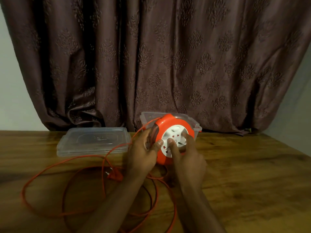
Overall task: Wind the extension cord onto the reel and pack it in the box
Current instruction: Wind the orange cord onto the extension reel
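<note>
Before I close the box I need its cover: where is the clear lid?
In the head view the clear lid lies flat on the wooden table, left of the orange reel and the clear box, just before the curtain.

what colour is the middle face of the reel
White with small red marks, set in the orange reel; the head view shows it, partly behind the fingers.

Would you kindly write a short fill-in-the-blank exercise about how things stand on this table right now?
1. The left hand grips the round orange plastic reel by its ___.
2. The thin orange cord lies in loose ___ on the wooden table.
3. The clear plastic lid lies ___ on the table, left of the clear plastic box.

Missing words: rim; loops; flat
</note>
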